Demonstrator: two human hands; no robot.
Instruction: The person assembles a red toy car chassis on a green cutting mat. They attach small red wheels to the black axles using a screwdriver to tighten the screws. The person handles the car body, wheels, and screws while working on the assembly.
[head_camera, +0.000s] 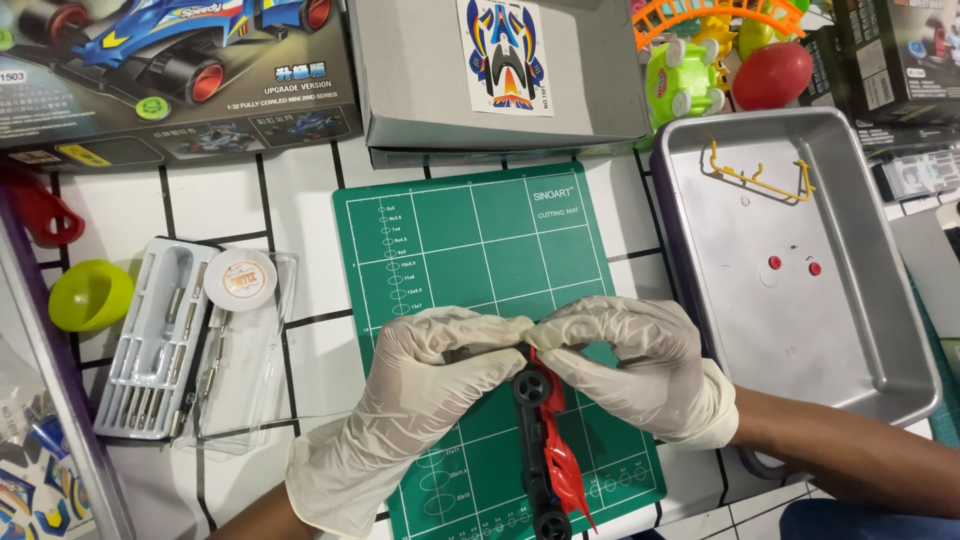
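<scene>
Both of my hands wear pale latex gloves and meet over the green cutting mat (470, 240). Between them is a small toy race car (545, 440) with a black chassis, black wheels and a red body shell, pointing toward me. My left hand (420, 390) pinches its far end from the left. My right hand (630, 365) grips the same end from the right, fingertips touching the left hand's. What the fingertips press on is hidden.
A metal tray (880, 290) at right holds a yellow plastic frame (760, 175) and two red bits (793, 265). At left lie a clear case of small screwdrivers (160, 340), a round white tub (240, 280) and a lime cup (88, 295). Toy boxes (180, 80) and a sticker sheet (505, 55) sit behind.
</scene>
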